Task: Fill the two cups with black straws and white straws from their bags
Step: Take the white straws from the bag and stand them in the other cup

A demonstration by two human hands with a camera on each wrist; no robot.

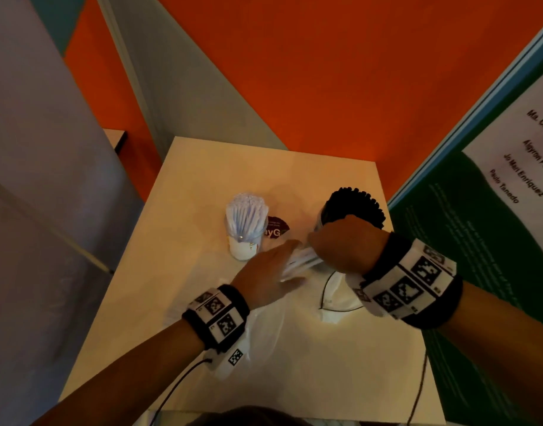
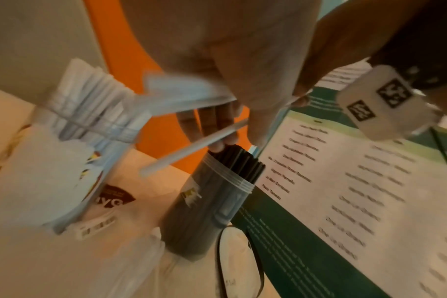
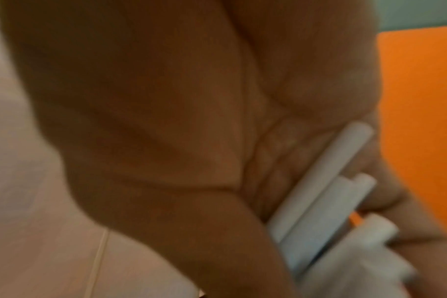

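Between the two cups, a little nearer the person, a loose bunch of white straws (image 1: 301, 262) is held where both hands meet — this is the thing the coming move turns on. Its long axis runs roughly from 8 o'clock to 2 o'clock in the head view, lying low and nearly flat over the table (image 1: 202, 167) rather than upright. The right hand (image 1: 341, 244) has its fingers curled round the bunch at the 2 o'clock end; the right wrist view shows several straw ends lying against the palm. The left hand (image 1: 264, 272) lies with fingers fairly straight along the 8 o'clock end, steadying the straws; whether its thumb closes under them I cannot tell. The white-straw cup (image 1: 244, 241), already packed and standing upright, lies toward 10 o'clock from the bunch, just beside the left hand's fingertips and farther from the right. The black-straw cup (image 1: 350, 210), also full, stands at about 1 o'clock, right behind the right hand's knuckles. Crumpled clear bags (image 1: 295, 333) lie flat at 6 o'clock, under the wrists. My reading: the bunch must be tipped upright and carried toward 10 o'clock — the left hand is the nearer one, though the right carries the grip
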